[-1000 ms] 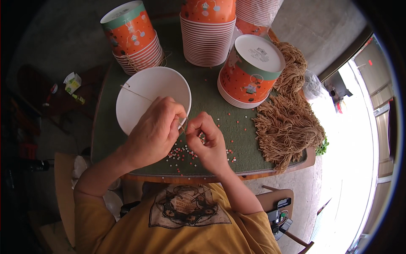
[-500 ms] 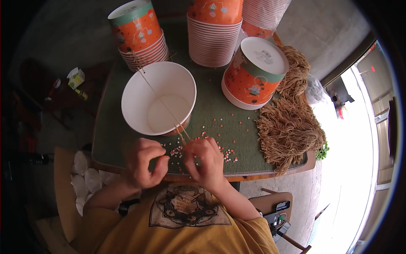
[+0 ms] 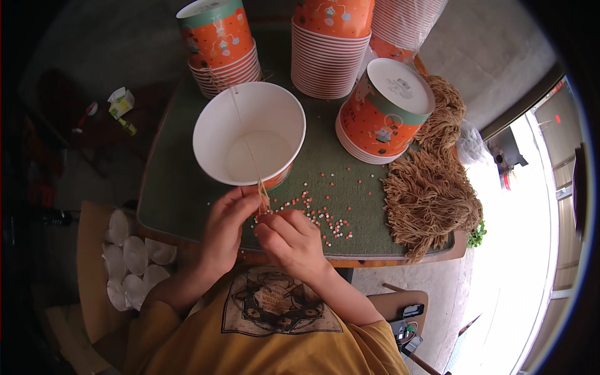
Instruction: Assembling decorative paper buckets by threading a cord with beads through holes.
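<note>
At the lower centre of the frame, the left hand (image 3: pixel 226 232) and the right hand (image 3: pixel 289 240) are seen close together at the near edge of a green-topped table (image 3: pixel 181 187). The fingertips of the left hand are pinched shut on the lower end of a thin tan string (image 3: pixel 245 139); the right hand's fingers are curled in just beside that pinch, but whether they grip the string cannot be told. The string is shown running from the pinch upward across the mouth of an open paper cup (image 3: pixel 249 142), white inside, which stands just above the hands at mid-frame. Small round paper dots (image 3: pixel 325 220), red, white and green, are scattered on the table to the right of the hands. A heap of tan string bundles (image 3: pixel 431 194) is seen at the right edge of the table. Upturned orange cups are stacked farther back: one stack (image 3: pixel 386 111) to the right of the open cup, another (image 3: pixel 220 47) at upper left, and a taller one (image 3: pixel 331 47) at upper centre. White paper discs (image 3: pixel 134 259) lie at lower left, off the table.
</note>
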`<state>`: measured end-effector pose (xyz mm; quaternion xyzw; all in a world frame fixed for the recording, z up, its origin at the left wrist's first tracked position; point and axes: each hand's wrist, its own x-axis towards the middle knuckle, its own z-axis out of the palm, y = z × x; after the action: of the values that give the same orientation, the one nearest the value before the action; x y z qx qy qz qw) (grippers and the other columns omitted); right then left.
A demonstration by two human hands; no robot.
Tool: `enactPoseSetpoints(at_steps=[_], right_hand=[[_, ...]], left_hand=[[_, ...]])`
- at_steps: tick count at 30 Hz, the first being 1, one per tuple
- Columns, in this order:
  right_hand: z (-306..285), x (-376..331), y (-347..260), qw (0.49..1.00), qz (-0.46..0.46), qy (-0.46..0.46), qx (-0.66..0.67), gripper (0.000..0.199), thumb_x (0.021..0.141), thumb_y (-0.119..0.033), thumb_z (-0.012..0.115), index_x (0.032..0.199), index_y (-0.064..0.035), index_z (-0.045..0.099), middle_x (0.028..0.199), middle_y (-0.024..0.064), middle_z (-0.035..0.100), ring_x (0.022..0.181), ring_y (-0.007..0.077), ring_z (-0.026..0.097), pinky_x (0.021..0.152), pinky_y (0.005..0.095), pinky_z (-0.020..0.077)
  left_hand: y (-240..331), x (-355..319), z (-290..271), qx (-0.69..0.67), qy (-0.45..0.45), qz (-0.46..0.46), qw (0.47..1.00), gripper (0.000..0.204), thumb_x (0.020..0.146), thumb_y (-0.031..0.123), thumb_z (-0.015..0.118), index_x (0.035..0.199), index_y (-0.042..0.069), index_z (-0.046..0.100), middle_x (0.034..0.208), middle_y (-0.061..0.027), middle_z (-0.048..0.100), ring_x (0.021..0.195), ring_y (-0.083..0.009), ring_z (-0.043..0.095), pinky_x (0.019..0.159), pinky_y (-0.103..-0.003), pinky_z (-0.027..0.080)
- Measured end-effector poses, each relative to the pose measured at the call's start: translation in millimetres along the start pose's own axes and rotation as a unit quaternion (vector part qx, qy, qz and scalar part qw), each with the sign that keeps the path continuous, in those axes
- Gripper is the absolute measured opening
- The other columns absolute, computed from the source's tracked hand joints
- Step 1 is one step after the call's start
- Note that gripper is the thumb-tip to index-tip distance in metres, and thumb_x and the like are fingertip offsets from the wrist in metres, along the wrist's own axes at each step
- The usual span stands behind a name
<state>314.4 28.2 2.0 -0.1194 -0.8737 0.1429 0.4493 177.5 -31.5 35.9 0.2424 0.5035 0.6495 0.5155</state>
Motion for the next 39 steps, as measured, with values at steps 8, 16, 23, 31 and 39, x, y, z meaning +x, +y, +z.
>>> enactPoseSetpoints(at_steps=[8,16,23,31,39], right_hand=[[-2,11,6,0.998,-0.031,-0.035,0.042,0.023,0.068,-0.017,0.063,0.088,-0.0136,0.055,0.081,0.0005,0.05,0.076,0.0173,0.053,0.062,0.0306,0.047],[-13,23,13,0.998,0.029,-0.038,0.033,0.035,0.074,-0.007,0.071,0.107,-0.0089,0.057,0.072,0.004,0.053,0.062,0.0222,0.054,0.054,0.0354,0.0458],[-42,59,52,0.99,0.101,0.001,-0.099,0.024,0.08,-0.007,0.072,0.102,-0.0075,0.062,0.077,0.0069,0.063,0.066,0.0215,0.061,0.059,0.0324,0.0494],[-69,140,77,0.816,0.389,0.034,0.426,0.015,0.094,-0.02,0.06,0.089,-0.006,0.06,0.067,-0.0085,0.047,0.058,0.0014,0.038,0.052,0.0185,0.0286],[-27,253,120,0.647,0.432,-0.044,0.627,0.027,0.095,-0.029,0.06,0.073,-0.0152,0.049,0.061,-0.0083,0.039,0.053,0.005,0.032,0.048,0.0205,0.027]], left_hand=[[1,18,2,0.01,0.068,0.076,0.995,0.01,0.091,0.011,0.057,0.084,0.005,0.059,0.08,0.0027,0.056,0.079,-0.0047,0.049,0.074,-0.022,0.038],[11,34,-10,0.092,0.08,0.132,0.984,0.01,0.091,0.013,0.057,0.087,0.004,0.06,0.082,0.003,0.056,0.078,-0.0044,0.048,0.073,-0.021,0.038],[17,39,-17,0.121,0.025,0.141,0.982,0.015,0.093,0.018,0.056,0.097,0.004,0.06,0.088,0.0018,0.058,0.087,-0.0062,0.051,0.08,-0.02,0.04],[38,85,-124,0.215,-0.042,0.487,0.845,0.099,0.076,0.056,0.073,0.144,0.001,0.026,0.15,-0.0182,0.026,0.137,-0.0318,0.03,0.11,-0.043,0.028],[167,169,-136,0.335,-0.077,0.362,0.866,0.069,0.074,0.025,0.083,0.131,0.003,0.051,0.131,-0.0117,0.056,0.121,-0.0228,0.052,0.103,-0.038,0.042]])
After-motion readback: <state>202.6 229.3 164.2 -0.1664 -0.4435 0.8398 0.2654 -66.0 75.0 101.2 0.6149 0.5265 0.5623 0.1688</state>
